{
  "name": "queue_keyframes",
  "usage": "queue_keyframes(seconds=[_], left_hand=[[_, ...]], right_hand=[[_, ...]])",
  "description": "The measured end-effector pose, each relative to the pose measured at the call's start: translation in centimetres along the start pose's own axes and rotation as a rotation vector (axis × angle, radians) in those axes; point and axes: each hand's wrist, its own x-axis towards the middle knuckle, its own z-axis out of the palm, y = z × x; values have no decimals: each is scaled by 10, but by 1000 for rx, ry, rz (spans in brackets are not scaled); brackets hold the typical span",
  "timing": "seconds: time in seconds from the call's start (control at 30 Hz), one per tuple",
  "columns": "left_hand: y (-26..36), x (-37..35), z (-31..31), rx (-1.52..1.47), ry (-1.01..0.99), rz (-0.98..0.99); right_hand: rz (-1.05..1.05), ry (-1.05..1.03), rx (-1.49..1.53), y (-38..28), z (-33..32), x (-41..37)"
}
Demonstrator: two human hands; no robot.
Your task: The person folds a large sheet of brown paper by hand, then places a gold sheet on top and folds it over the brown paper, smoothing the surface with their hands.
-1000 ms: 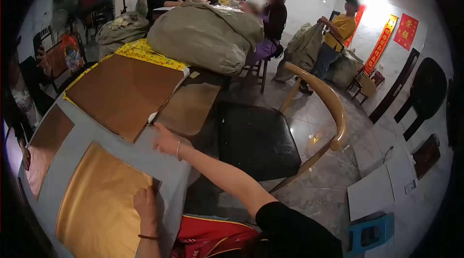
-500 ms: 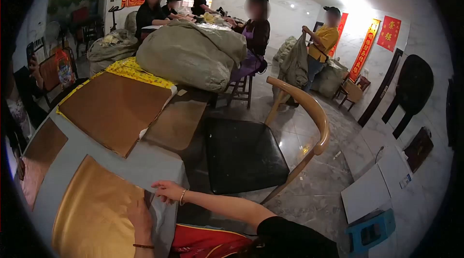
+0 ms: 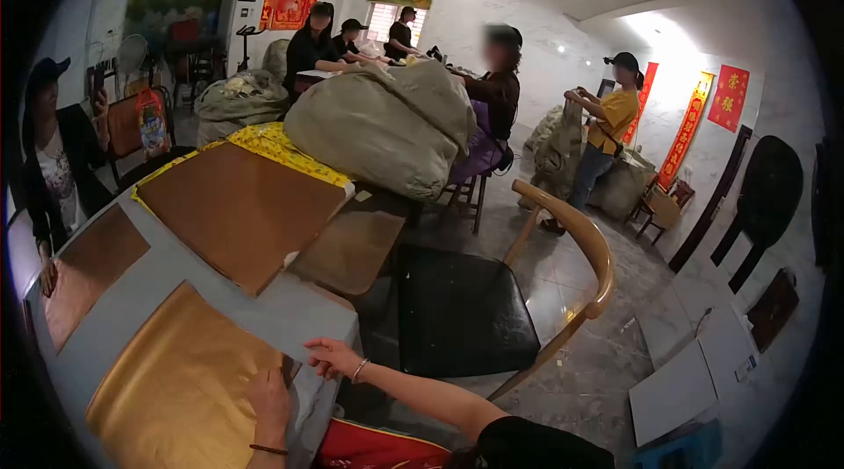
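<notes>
A golden sheet (image 3: 176,381) lies on the grey-covered table (image 3: 207,258). My left hand (image 3: 270,399) is at the right edge of this sheet, with its fingers curled down at a small dark strip; whether they grip anything is hidden. Just to the right, my right hand (image 3: 332,356) hovers by the table's corner, fingers apart and holding nothing. Farther up the table lies a brown sheet (image 3: 242,214) over a yellow patterned cloth (image 3: 286,148).
A wooden chair with a black seat (image 3: 466,311) stands right of the table. Large sacks (image 3: 378,130) sit beyond it. At the left a person (image 3: 61,152) touches another sheet (image 3: 97,271). Several people work behind; one in yellow (image 3: 615,113) holds a sack.
The view has tilted up and turned left, so the scene sits lower and farther right. The person at the left shows more fully. My hands keep nearly the same place at the sheet's edge.
</notes>
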Motion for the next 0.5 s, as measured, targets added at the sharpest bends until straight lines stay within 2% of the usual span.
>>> queue_keyframes(seconds=[0.33,0.4,0.5], left_hand=[[3,1,-1,6,13,6],[4,2,-1,22,80,17],[4,3,-3,26,6,-23]], right_hand=[[-39,49,-5,6,6,-2],[-33,47,-43,11,7,-1],[-26,39,-46,10,21,-4]])
